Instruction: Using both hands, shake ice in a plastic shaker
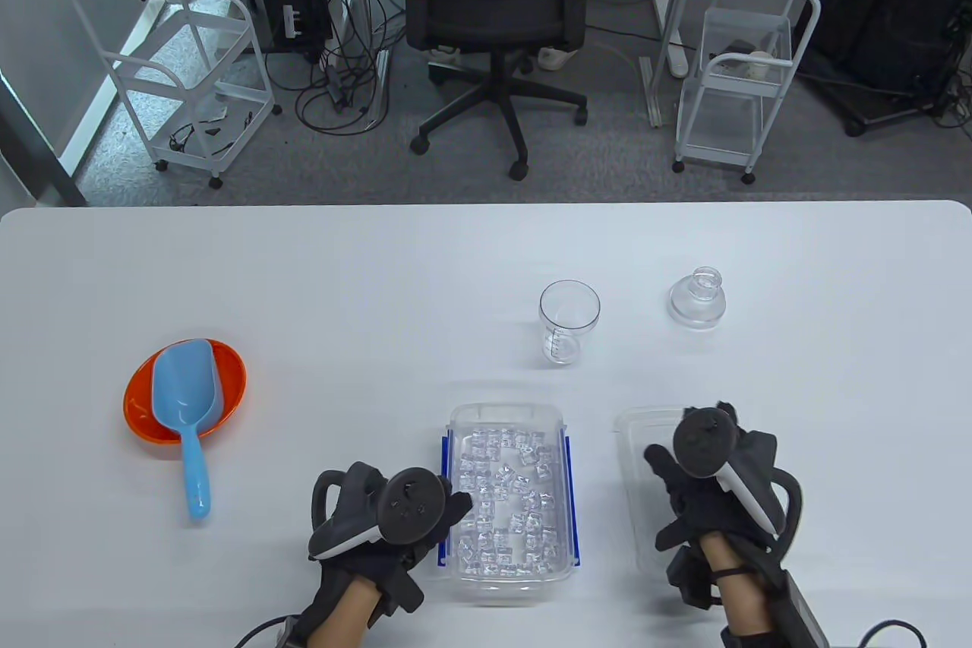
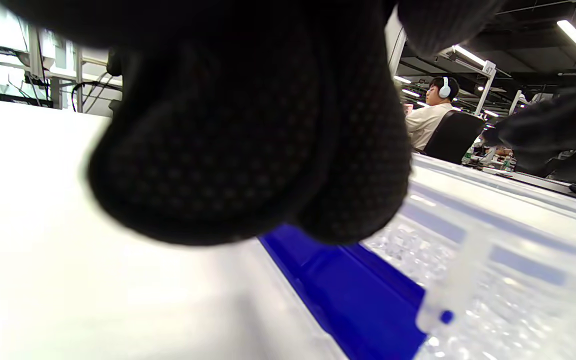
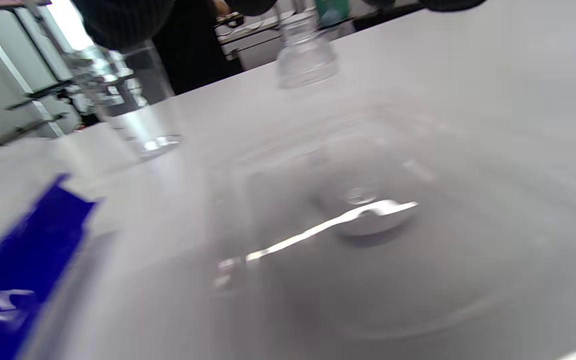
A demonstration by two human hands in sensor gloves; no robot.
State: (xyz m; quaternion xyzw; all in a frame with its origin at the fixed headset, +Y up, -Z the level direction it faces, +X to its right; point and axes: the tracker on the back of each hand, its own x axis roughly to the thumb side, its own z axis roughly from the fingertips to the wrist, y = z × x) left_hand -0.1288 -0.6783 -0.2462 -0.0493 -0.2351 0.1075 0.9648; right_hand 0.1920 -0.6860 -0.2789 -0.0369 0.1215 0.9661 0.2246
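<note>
An office floor with a black swivel chair (image 1: 497, 10) and two white wire trolleys lies beyond the far edge of a white desk (image 1: 304, 283). Near the desk's front edge the left hand (image 1: 383, 519) sits at the left rim of a clear box of ice cubes (image 1: 507, 500); its gloved fingers (image 2: 248, 150) bunch together by the blue clip on that rim, and whether they touch the box cannot be told. The right hand (image 1: 714, 481) lies over a clear lid (image 1: 638, 443) that rests flat on the desk just right of the box; its thumb sticks out to the left, while the other fingers are hidden under the tracker, so their state cannot be told.

The shaker cup (image 1: 569, 320), clear and upright, stands on the desk beyond the box, toward the middle, apart from both hands. The shaker top (image 1: 697, 298) stands to its right, well apart from it. Toward the left edge an orange bowl (image 1: 228, 390) holds a blue scoop (image 1: 184, 405), whose handle points at the front edge
</note>
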